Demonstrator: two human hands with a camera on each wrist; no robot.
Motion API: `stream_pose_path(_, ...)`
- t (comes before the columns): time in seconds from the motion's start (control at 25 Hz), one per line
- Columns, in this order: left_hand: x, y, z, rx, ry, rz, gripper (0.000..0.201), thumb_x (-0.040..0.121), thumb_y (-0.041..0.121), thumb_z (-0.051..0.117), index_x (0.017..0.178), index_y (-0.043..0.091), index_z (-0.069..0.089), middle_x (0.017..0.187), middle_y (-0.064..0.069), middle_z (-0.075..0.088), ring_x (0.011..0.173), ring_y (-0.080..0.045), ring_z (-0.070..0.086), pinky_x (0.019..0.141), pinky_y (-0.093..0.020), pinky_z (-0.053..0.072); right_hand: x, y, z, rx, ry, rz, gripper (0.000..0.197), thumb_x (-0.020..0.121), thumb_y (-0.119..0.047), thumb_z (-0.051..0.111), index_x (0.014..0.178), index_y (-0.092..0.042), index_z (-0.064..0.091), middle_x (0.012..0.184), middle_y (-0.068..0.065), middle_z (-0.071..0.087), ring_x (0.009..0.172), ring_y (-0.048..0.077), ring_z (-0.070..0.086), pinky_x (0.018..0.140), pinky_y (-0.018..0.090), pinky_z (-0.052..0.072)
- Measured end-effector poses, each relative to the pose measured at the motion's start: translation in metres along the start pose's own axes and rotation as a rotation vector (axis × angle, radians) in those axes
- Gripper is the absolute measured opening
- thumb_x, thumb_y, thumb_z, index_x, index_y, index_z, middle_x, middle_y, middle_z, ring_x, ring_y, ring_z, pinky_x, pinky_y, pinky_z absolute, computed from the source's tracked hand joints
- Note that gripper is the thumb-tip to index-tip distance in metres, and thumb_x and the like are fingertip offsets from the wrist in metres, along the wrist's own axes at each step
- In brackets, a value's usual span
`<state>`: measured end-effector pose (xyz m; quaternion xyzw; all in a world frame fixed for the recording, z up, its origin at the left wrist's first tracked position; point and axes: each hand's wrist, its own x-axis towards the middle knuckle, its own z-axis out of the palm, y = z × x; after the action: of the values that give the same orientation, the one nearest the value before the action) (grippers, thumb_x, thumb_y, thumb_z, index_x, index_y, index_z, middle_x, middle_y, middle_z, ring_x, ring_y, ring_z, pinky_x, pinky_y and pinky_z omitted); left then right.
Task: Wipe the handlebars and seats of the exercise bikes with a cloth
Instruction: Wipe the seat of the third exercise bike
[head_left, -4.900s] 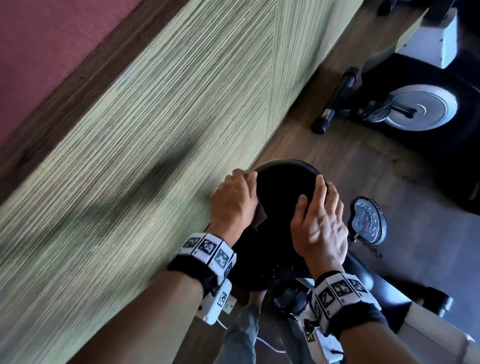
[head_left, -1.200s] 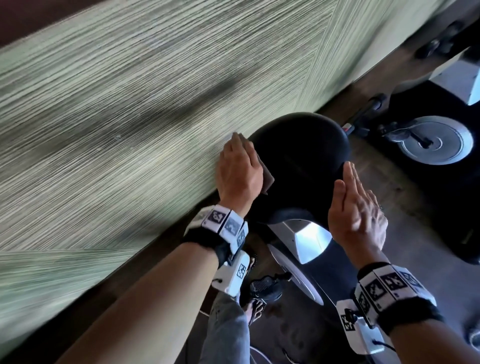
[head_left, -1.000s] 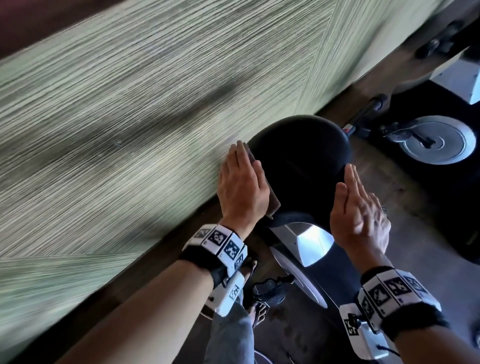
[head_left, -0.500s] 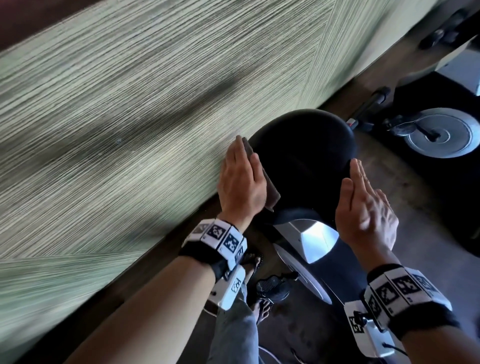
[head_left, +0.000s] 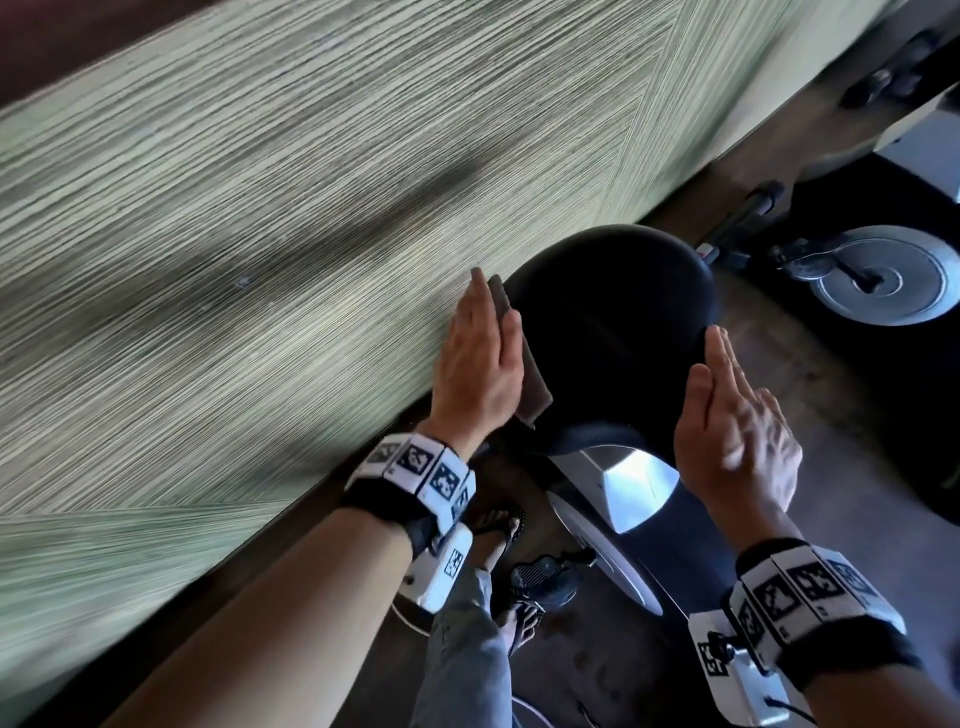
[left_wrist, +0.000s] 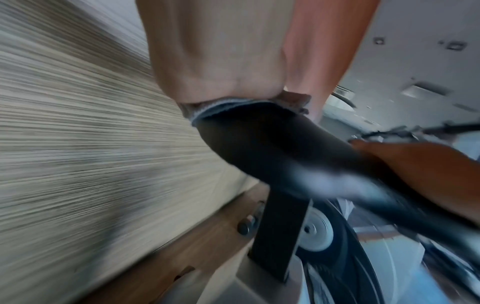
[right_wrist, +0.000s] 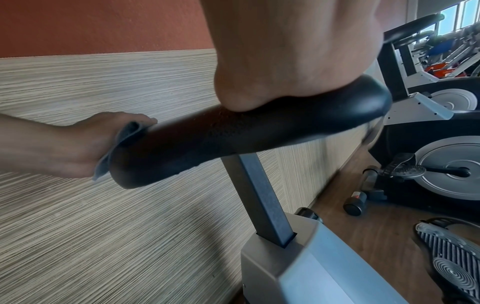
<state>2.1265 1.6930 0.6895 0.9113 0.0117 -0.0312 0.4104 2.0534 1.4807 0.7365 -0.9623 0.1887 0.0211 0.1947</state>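
Observation:
A black padded bike seat (head_left: 613, 322) fills the middle of the head view, on a grey post (right_wrist: 259, 197). My left hand (head_left: 480, 358) lies flat along the seat's left edge and presses a brownish-grey cloth (head_left: 530, 384) against it; the cloth (right_wrist: 114, 152) is folded between palm and seat (right_wrist: 246, 133). In the left wrist view the cloth's hem (left_wrist: 233, 105) shows under the palm. My right hand (head_left: 727, 415) rests with straight fingers on the seat's right side and holds nothing.
A striped green-beige wall panel (head_left: 260, 234) runs close along the left. A second exercise bike with a silver crank disc (head_left: 883, 275) and pedal (right_wrist: 400, 170) stands ahead on the right. This bike's grey housing (head_left: 623, 483) and pedal (right_wrist: 451, 265) lie below, and my sandalled feet (head_left: 498, 525).
Over the last second my left hand has slid the cloth a little forward along the seat's left edge. My right hand stays flat on the right side.

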Motion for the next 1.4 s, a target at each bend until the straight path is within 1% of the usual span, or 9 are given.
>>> stream_pose_path(0.2,-0.034,0.008,0.016,-0.217,0.216,-0.163,0.060,0.110,0.036,0.032,0.160,0.004,0.022,0.161,-0.014,0.035,0.149,-0.024,0.033,0.123,-0.042,0.029,-0.001,-0.001,-0.001,0.000,-0.003,0.001,0.050,0.111,-0.038,0.022,0.161,-0.032,0.026,0.164,-0.010,0.033,0.140,0.034,0.046,0.117,0.051,0.033)
stream_pose_path(0.32,-0.059,0.010,0.018,-0.214,0.181,-0.176,0.062,0.110,0.037,0.032,0.160,0.004,0.015,0.162,-0.016,0.030,0.150,-0.026,0.032,0.122,-0.045,0.033,-0.001,-0.002,0.000,0.006,0.005,0.007,0.050,0.112,-0.040,0.021,0.161,-0.034,0.025,0.164,-0.013,0.033,0.140,0.035,0.046,0.116,0.050,0.034)
stream_pose_path(0.52,-0.005,0.009,0.008,0.021,0.176,-0.164,0.055,0.110,0.035,0.027,0.157,0.005,0.031,0.155,-0.012,0.044,0.144,-0.024,0.041,0.117,-0.030,0.029,-0.001,-0.003,-0.002,0.004,0.012,0.006,0.051,0.111,-0.038,0.023,0.162,-0.030,0.026,0.164,-0.010,0.033,0.139,0.031,0.048,0.118,0.049,0.032)
stream_pose_path(0.68,-0.042,0.015,0.020,0.379,0.212,0.109,0.060,0.109,0.033,0.028,0.159,0.000,0.024,0.165,-0.020,0.023,0.155,-0.031,0.020,0.127,-0.041,0.017,-0.002,-0.001,-0.003,0.014,-0.019,-0.009,0.052,0.112,-0.040,0.021,0.163,-0.030,0.022,0.166,-0.012,0.026,0.142,0.028,0.045,0.122,0.046,0.029)
stream_pose_path(0.92,-0.060,0.035,0.058,0.687,0.175,0.508,0.058,0.110,0.035,0.029,0.152,-0.003,0.040,0.160,-0.027,0.032,0.149,-0.037,0.035,0.123,-0.045,0.028,0.004,0.011,-0.006,0.090,-0.077,0.003,0.052,0.111,-0.046,0.016,0.161,-0.037,0.022,0.166,-0.017,0.024,0.147,0.019,0.038,0.120,0.037,0.025)
stream_pose_path(1.04,-0.056,0.059,0.071,0.662,0.051,0.606,0.062,0.110,0.041,0.029,0.151,-0.004,0.041,0.159,-0.030,0.032,0.147,-0.039,0.036,0.122,-0.046,0.028,0.010,0.019,-0.003,0.331,-0.075,0.046,0.063,0.103,-0.059,0.012,0.157,-0.037,0.035,0.162,-0.013,0.037,0.146,0.021,0.040,0.118,0.040,0.029)
stream_pose_path(1.16,-0.053,0.069,0.052,0.364,-0.127,0.733,0.060,0.109,0.037,0.034,0.154,-0.003,0.035,0.162,-0.027,0.027,0.152,-0.036,0.027,0.124,-0.046,0.023,-0.001,0.021,-0.001,0.447,0.177,-0.128,0.058,0.104,-0.042,0.027,0.149,-0.013,0.050,0.154,0.006,0.050,0.140,0.027,0.048,0.117,0.046,0.036)
stream_pose_path(1.28,-0.021,0.045,0.012,0.064,0.040,0.644,0.051,0.109,0.028,0.035,0.147,-0.003,0.047,0.157,-0.020,0.041,0.149,-0.032,0.036,0.122,-0.047,0.029,-0.018,-0.004,0.020,0.160,0.319,-0.404,0.049,0.104,-0.023,0.038,0.147,-0.001,0.048,0.157,0.016,0.044,0.146,0.031,0.041,0.118,0.048,0.031)
stream_pose_path(1.4,0.003,0.033,0.003,0.084,0.080,0.370,0.059,0.107,0.039,0.023,0.143,0.005,0.054,0.154,-0.013,0.048,0.147,-0.025,0.039,0.121,-0.043,0.030,-0.021,-0.040,0.049,-0.098,0.215,-0.506,0.057,0.109,-0.037,0.030,0.156,-0.006,0.038,0.165,0.011,0.031,0.154,0.026,0.026,0.126,0.048,0.018)
